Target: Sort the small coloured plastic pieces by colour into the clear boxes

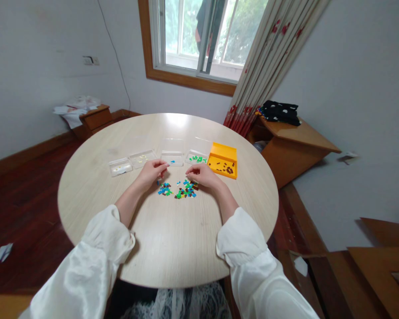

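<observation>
Small blue, green, brown and yellow building bricks (186, 191) lie in a loose pile on the round table (173, 239), with a smaller cluster of bricks (165, 189) to its left. My left hand (152, 173) is above the smaller cluster, fingertips pinched together in front of a clear box (172, 164) with a blue piece in it. Just over the pile's far side, my right hand (202, 174) has its thumb and fingers drawn together. Anything between the fingertips of either hand is too small to make out.
Left of the middle box stand clear boxes (121, 172) (142, 165) holding pale and yellow pieces. To the right, a clear box (196, 162) holds green bricks and an open yellow box (222, 173) holds brown ones. A wooden cabinet (279, 150) stands beyond the table's right edge.
</observation>
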The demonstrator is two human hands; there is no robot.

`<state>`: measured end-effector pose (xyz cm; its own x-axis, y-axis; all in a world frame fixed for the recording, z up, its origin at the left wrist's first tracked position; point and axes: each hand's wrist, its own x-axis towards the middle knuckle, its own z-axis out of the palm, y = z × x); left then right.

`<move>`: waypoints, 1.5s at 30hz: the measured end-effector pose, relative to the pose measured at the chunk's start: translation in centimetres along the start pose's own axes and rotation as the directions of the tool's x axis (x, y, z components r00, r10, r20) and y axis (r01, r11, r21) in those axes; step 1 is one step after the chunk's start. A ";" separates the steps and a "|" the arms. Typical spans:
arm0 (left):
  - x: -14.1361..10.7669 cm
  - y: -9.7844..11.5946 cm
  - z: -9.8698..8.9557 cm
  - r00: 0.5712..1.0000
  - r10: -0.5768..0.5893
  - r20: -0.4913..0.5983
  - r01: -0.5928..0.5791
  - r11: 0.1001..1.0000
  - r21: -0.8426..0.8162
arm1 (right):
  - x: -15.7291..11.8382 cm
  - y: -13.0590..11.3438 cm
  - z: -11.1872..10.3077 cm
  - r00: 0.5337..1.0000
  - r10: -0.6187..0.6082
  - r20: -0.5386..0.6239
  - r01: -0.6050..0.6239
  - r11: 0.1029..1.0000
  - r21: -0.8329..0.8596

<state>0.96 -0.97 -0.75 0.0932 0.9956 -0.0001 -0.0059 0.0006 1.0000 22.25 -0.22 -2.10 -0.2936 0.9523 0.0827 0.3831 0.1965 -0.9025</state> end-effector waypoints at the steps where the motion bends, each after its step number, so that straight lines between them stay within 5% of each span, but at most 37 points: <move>1: 0.0 0.0 0.0 1.000 0.006 -0.005 -0.006 1.000 0.014 | -0.1 0.1 0.1 1.000 0.013 0.022 -0.013 1.000 -0.007; 6: -0.1 0.3 0.0 0.999 0.035 -0.021 -0.033 0.995 0.090 | -0.5 -0.6 0.4 0.999 -0.026 0.045 0.026 1.000 -0.012; 15: 0.0 0.3 0.2 0.998 0.034 -0.054 -0.030 0.997 0.075 | -0.8 -3.0 4.1 0.965 -0.213 0.151 0.242 0.948 -0.206; 30: 0.1 -0.1 0.3 0.999 0.032 -0.028 -0.030 0.996 0.082 | -0.5 -2.4 5.0 0.959 -0.235 0.158 0.278 0.887 -0.369; 35: 0.2 -0.1 0.2 0.999 0.028 -0.026 -0.026 0.995 0.097 | 0.0 -2.0 4.6 0.959 -0.285 -0.006 0.263 0.894 -0.362; 40: 0.1 -0.3 0.2 0.997 -0.008 0.077 0.002 0.997 0.079 | 0.3 -1.9 4.3 0.887 -0.418 -0.196 0.325 0.867 -0.377; 45: -0.2 -0.2 0.3 0.983 -0.007 0.181 0.003 1.000 0.027 | 0.2 -2.0 4.2 0.844 -0.478 -0.243 0.371 0.848 -0.379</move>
<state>1.20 -1.14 -0.90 0.2719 0.9623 -0.0063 0.0208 0.0007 0.9998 17.73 -1.46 -2.02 -0.2182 0.7663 0.6042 0.5474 0.6087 -0.5743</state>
